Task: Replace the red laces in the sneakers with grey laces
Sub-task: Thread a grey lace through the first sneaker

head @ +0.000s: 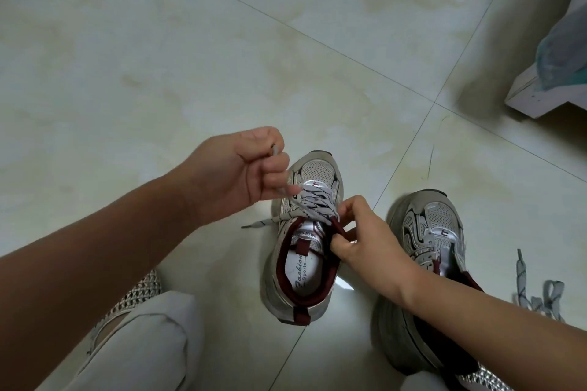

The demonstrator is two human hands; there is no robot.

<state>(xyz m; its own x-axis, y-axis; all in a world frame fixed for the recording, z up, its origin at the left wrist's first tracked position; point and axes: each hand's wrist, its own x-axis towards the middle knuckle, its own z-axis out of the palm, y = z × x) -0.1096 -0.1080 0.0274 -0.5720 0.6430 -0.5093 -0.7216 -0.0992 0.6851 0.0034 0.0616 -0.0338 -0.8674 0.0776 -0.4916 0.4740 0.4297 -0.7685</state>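
Observation:
A beige sneaker with dark red lining point(305, 241) stands on the floor in the middle, toe away from me, with a grey lace point(313, 203) crossed through its eyelets. My left hand point(241, 171) holds one end of that lace up and to the left of the toe. The other end lies loose on the floor at the shoe's left. My right hand point(368, 241) pinches the sneaker's right collar edge by the top eyelets. A second sneaker point(428, 251) stands to the right, unlaced, partly behind my right forearm. A loose grey lace point(540, 292) lies at the far right.
The floor is pale glossy tile point(190, 57) with dark grout lines. A white furniture base point(540, 92) with a teal cloth on it stands at the upper right. My knees in light trousers and mesh shoes show at the bottom left and bottom right.

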